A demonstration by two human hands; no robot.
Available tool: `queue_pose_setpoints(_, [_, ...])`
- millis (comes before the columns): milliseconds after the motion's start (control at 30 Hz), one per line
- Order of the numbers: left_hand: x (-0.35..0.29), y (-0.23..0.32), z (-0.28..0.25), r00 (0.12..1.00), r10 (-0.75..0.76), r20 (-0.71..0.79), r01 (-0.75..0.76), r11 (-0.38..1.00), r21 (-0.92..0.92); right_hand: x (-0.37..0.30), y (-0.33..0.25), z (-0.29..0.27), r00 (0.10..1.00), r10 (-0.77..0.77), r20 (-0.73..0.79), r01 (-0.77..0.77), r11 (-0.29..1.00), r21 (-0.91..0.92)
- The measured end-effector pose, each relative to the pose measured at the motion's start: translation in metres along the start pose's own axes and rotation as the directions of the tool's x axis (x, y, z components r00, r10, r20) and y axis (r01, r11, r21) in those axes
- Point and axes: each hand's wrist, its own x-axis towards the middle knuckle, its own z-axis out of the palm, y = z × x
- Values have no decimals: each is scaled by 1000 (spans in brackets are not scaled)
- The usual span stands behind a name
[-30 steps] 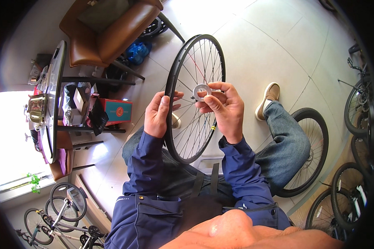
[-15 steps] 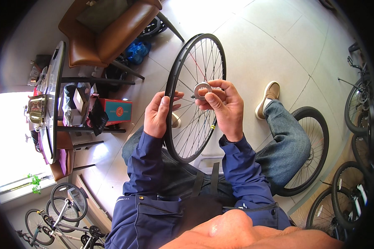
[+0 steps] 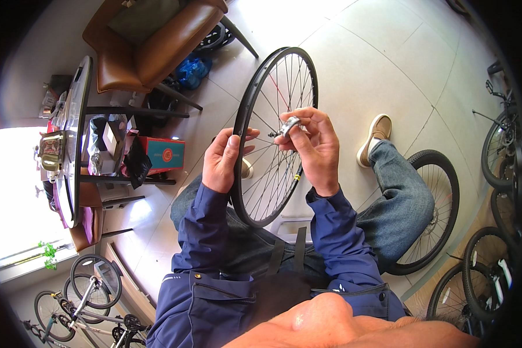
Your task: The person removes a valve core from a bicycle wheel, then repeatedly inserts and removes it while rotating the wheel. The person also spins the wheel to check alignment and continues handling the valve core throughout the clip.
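A black bicycle wheel rim (image 3: 249,93) with thin dark spokes and no tire stands upright in front of me. My left hand (image 3: 219,163) is closed round its left side, thumb on the near face, fingertips reaching among the spokes. Pinched between thumb and fingers of my right hand (image 3: 312,152) is a silver metal ring (image 3: 290,124), tilted so that its edge shows. The ring is held in front of the spokes, close to the hub axle (image 3: 272,134); whether it touches the wheel I cannot tell. One red spoke and a yellow mark show on the wheel.
A wheel with a knobby tire (image 3: 446,232) lies beside my right leg. Several bicycles (image 3: 487,261) stand along the right edge. At left are a brown chair (image 3: 156,49), a table (image 3: 82,145) and a teal-and-red box (image 3: 165,155). More bicycles (image 3: 81,307) are at lower left.
My right hand has turned the ring from nearly face-on to a steep tilt, shifting it slightly right. My left hand still holds the rim, which has barely moved.
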Motion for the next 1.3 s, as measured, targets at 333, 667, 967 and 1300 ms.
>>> queue_pose_setpoints(333, [-3,1,4,999,-13,31,15,999,-51,6,15,5,980,197,25,-198,979,48])
queue_pose_setpoints(667, [-4,0,6,999,-13,38,15,999,-41,21,40,12,1000,-4,-19,3,1000,-14])
queue_pose_setpoints(967, [-4,0,7,999,-10,34,11,999,-46,27,42,16,995,16,-100,-35,980,-198])
queue_pose_setpoints(1300, [-4,-1,6,999,-3,47,6,998,-62,31,48,14,999,11,-49,-15,997,-69])
